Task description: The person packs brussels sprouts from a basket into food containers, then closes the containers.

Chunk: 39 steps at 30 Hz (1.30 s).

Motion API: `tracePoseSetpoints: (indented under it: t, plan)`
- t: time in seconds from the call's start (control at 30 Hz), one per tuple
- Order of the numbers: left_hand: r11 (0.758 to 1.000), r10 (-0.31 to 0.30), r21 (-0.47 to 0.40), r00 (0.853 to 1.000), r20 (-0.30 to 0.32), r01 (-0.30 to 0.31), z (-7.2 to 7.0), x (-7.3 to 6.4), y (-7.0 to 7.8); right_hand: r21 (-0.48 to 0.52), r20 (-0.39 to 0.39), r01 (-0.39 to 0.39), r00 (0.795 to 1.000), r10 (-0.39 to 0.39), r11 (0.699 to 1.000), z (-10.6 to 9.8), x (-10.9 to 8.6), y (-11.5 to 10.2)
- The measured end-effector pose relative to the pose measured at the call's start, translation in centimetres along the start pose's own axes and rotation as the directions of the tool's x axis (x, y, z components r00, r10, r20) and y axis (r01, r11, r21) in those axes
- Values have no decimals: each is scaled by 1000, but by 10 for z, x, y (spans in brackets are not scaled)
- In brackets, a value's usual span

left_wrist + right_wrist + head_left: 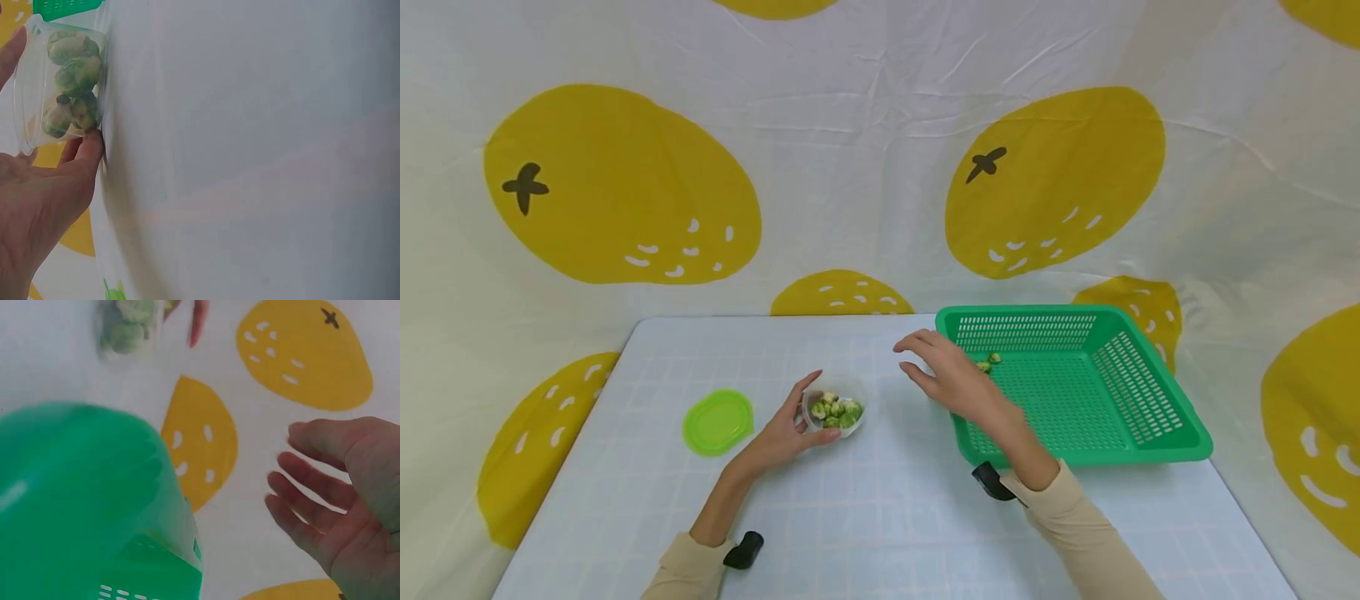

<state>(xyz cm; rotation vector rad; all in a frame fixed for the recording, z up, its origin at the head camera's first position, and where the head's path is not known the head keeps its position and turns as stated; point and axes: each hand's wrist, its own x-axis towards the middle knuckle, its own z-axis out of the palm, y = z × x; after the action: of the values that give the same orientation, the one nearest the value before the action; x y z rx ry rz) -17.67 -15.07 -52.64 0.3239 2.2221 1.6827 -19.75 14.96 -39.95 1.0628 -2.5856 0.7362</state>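
Observation:
A clear plastic container point(859, 393) stands on the table with several Brussels sprouts point(837, 411) inside. My left hand point(781, 439) holds it from the left, thumb and fingers spread around its side. In the left wrist view, sprouts point(78, 75) show through the container's wall. My right hand point(953, 380) hovers over the left edge of the green basket point(1060, 408), fingers loosely bent and pointing left. Nothing is in it, as the right wrist view of the right hand point(337, 487) confirms. A few sprouts point(995, 358) lie in the basket's left part, partly hidden behind that hand.
A lime-green lid point(718, 423) lies flat on the table, left of the container. The pale checked tablecloth point(880, 525) runs back to a white curtain point(850, 167) printed with yellow fruit. High slotted walls surround the basket at the right.

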Motion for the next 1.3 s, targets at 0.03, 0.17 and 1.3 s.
tracePoseSetpoints:
  t: [0.03, 0.17, 1.3]
  plan:
    - [1000, 2, -3, 1000, 2, -2, 0, 0, 0, -4, -1, -3, 1000, 3, 1000, -2, 0, 1]
    - [1000, 3, -14, 1000, 4, -3, 0, 0, -1, -3, 0, -16, 1000, 16, 1000, -9, -1, 7]
    - [998, 17, -61, 1000, 8, -16, 1, -1, -2, 10, 178, -272, 947, 266, 962, -42, -16, 97]
